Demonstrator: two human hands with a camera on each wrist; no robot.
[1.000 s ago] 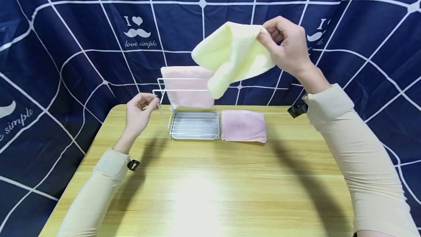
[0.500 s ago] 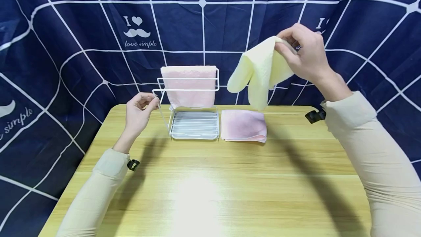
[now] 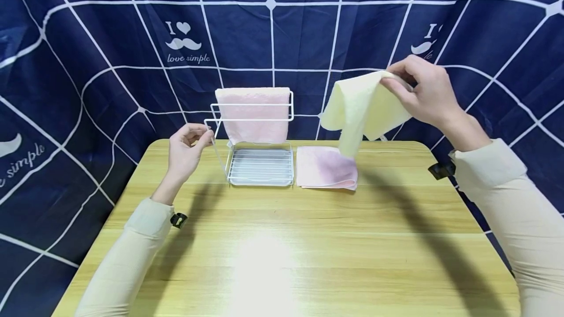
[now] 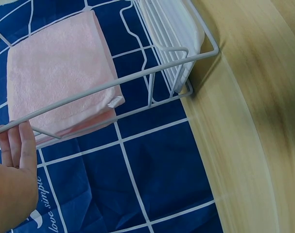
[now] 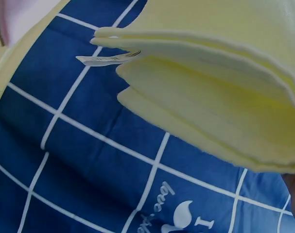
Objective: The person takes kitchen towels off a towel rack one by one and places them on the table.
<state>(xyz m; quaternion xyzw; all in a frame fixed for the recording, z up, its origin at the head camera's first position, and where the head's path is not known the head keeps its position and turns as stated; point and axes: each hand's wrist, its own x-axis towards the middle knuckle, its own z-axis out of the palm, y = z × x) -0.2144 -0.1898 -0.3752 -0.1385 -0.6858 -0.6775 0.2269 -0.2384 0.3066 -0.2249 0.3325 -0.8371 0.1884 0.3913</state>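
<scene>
My left hand (image 3: 187, 150) pinches the upper left side of a white wire rack (image 3: 214, 147) between thumb and fingers. A light pink towel (image 3: 253, 128) hangs over the rack's rear bar; the left wrist view shows its small tag. Up in the air on the right, my right hand (image 3: 425, 89) pinches a pale yellow towel (image 3: 359, 104) by its top, so it droops in folds. In the right wrist view its layers and a white label (image 5: 106, 60) show, while the hand is mostly out of frame. Under the yellow towel's hanging corner lies a folded pink-purple towel (image 3: 321, 168).
A white tray (image 3: 260, 180) with a wire grid forms the rack's base. Rack and folded towel stand near the back of the wooden table (image 3: 273, 229). Behind them hangs a dark blue curtain (image 3: 246, 28) with white lines.
My right hand has carried the yellow towel right and lower, away from the rack to above the folded towel. My left hand and the rack have stayed in place.
</scene>
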